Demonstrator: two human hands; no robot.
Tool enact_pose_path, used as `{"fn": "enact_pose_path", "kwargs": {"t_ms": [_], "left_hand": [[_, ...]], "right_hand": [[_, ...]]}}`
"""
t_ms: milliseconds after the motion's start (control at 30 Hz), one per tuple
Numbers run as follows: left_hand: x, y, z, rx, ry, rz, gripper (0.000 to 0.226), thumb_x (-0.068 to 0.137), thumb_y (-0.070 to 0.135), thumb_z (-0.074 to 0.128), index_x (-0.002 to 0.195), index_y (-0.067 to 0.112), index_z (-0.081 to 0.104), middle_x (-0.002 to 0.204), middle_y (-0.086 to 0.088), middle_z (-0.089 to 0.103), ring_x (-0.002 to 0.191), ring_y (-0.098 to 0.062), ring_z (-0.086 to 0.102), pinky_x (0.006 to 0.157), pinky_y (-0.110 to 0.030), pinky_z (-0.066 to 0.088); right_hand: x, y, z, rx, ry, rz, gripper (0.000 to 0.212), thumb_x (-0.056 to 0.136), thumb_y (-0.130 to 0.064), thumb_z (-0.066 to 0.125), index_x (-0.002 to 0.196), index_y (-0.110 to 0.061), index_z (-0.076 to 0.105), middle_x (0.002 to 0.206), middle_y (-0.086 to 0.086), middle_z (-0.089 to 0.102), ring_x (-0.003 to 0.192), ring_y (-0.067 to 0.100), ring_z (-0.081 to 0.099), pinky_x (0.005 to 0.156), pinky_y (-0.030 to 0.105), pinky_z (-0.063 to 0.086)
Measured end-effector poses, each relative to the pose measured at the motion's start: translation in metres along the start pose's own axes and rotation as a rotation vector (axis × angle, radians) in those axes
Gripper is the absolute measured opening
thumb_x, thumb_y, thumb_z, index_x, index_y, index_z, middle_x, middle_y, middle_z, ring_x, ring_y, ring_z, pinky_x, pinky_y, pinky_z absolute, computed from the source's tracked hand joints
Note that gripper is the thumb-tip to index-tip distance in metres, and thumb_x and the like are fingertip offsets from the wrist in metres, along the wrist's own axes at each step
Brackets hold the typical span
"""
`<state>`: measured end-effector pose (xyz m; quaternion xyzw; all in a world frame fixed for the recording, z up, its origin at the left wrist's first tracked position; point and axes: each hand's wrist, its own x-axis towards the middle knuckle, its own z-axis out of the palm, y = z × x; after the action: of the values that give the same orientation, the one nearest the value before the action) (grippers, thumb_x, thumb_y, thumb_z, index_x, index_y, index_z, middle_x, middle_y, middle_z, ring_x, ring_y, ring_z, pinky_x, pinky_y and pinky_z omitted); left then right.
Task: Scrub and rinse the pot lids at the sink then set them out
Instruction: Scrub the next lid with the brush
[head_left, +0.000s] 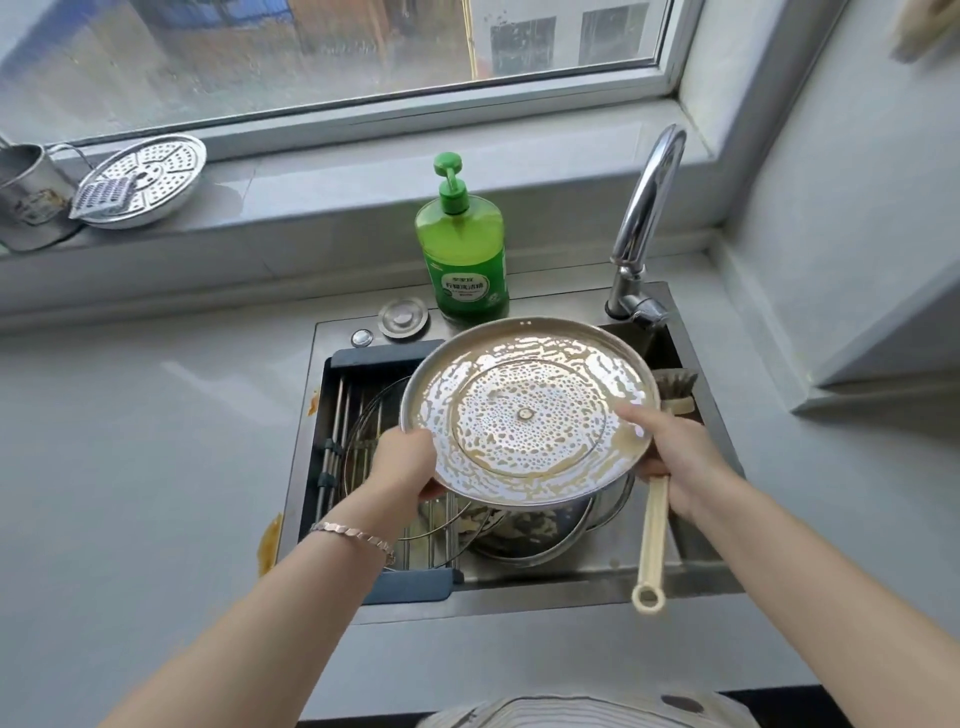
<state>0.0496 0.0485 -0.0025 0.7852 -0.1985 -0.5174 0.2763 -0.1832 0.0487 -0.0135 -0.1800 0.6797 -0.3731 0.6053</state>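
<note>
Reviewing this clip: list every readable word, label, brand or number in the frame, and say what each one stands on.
Label on the green soap bottle: a small line of Chinese characters above a larger one, both too blurred to quote.
Round marks at the label's lower edge: unreadable.
No text shows on the pot lid, the brush or the faucet.

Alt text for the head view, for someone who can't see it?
Over the steel sink, the left hand grips a metal pot lid, its underside up and covered in suds, while the right hand holds the opposite edge and a cream long-handled dish brush. A green dish soap bottle stands behind.
</note>
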Motion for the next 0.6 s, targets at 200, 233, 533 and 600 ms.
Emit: {"fn": "enact_pose_path", "kwargs": {"t_ms": [200,233,533,600], "left_hand": [[-0.032,-0.008,0.027,0.66,-0.048,0.69,0.058,0.086,0.043,0.056,0.135,0.024,0.032,0.134,-0.001,0.031,0.119,-0.016,0.035,0.103,-0.039,0.036],[-0.045,-0.005,0.036,0.685,-0.232,0.772,0.061,0.082,0.051,0.056,0.133,0.027,0.033,0.14,0.005,0.026,0.124,-0.013,0.029,0.105,-0.037,0.031],[-0.089,-0.006,0.083,0.61,-0.108,1.302,0.004,0.077,0.0,0.052,0.074,0.002,0.052,0.082,-0.014,0.06,0.072,-0.031,0.055,0.056,-0.036,0.044],[-0.082,-0.002,0.077,0.439,-0.083,1.177,0.012,0.076,0.001,0.053,0.068,0.006,0.045,0.064,-0.011,0.055,0.059,-0.026,0.049,0.052,-0.033,0.038]], "right_hand": [[-0.018,-0.016,-0.004,-0.102,0.091,-0.222,0.009,0.074,0.001,0.054,0.074,-0.008,0.054,0.057,0.004,0.049,0.05,0.017,0.044,0.037,0.02,0.031],[-0.022,-0.02,-0.003,-0.13,0.082,-0.262,0.009,0.074,0.001,0.054,0.075,-0.008,0.054,0.058,0.004,0.05,0.051,0.018,0.046,0.037,0.021,0.032],[-0.038,-0.036,0.009,-0.205,-0.038,-0.432,0.025,0.077,-0.022,0.07,0.091,-0.011,0.053,0.058,-0.008,0.049,0.047,0.005,0.046,0.043,0.017,0.033],[-0.039,-0.042,0.008,-0.249,-0.015,-0.55,0.028,0.081,-0.039,0.067,0.096,-0.019,0.057,0.063,-0.016,0.058,0.052,-0.003,0.056,0.047,0.011,0.037]]}}
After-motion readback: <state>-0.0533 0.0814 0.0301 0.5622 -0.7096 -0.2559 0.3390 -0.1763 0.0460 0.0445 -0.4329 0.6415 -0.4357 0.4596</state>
